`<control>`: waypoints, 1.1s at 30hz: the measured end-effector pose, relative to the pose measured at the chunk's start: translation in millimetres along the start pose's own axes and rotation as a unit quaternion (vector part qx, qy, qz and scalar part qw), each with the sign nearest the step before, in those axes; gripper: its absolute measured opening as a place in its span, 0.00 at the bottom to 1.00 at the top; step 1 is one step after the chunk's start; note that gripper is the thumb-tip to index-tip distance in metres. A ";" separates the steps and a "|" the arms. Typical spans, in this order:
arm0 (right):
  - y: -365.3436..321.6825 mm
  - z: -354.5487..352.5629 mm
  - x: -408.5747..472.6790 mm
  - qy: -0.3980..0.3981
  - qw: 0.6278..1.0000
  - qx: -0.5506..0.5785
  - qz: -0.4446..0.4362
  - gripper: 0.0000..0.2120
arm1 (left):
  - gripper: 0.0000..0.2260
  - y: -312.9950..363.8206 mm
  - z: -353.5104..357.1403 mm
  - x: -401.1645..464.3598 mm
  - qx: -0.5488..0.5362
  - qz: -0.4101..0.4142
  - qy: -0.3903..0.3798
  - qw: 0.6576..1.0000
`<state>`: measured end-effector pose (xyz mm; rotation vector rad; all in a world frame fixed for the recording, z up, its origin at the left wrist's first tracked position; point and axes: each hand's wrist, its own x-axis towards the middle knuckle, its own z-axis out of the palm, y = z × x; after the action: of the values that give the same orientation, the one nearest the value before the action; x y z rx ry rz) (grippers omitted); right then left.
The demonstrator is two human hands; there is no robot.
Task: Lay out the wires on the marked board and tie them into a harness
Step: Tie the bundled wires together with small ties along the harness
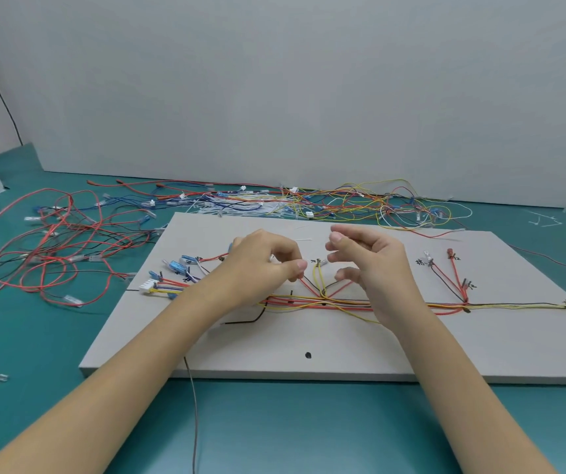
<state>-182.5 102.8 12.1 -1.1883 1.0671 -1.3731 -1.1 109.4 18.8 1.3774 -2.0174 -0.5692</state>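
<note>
The main risk is that the red wire pinched by the left hand gets tugged and drags the loose, seemingly untied main bundle off its marked run on the board, since nothing visible clamps it at the junction; a slack yellow wire already sags on the near side of that bundle. The left hand hovers just beyond the bundle, thumb and forefinger closed on the red wire; the right hand is raised beside it, fingers loosely curled, apparently holding nothing.
</note>
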 end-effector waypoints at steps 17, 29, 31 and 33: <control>-0.1 -0.9 -1.1 0.054 0.997 0.055 0.007 0.06 | 0.15 -24.5 -29.4 -0.6 0.034 -0.073 -0.195 0.978; 4.0 8.9 6.2 0.076 0.996 0.013 -0.050 0.05 | 0.06 -33.8 -16.0 5.1 0.039 -0.064 -0.157 0.985; 2.6 11.8 10.3 0.067 0.996 0.000 -0.054 0.05 | 0.05 -33.9 -15.3 5.1 0.035 -0.064 -0.156 0.985; 1.5 15.4 14.1 0.049 0.997 -0.024 -0.060 0.05 | 0.04 -33.7 -14.9 5.1 0.033 -0.063 -0.160 0.985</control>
<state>-167.4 88.5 14.3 -1.2478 1.1170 -1.5191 30.4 92.4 8.7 1.5408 -2.2273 -0.8316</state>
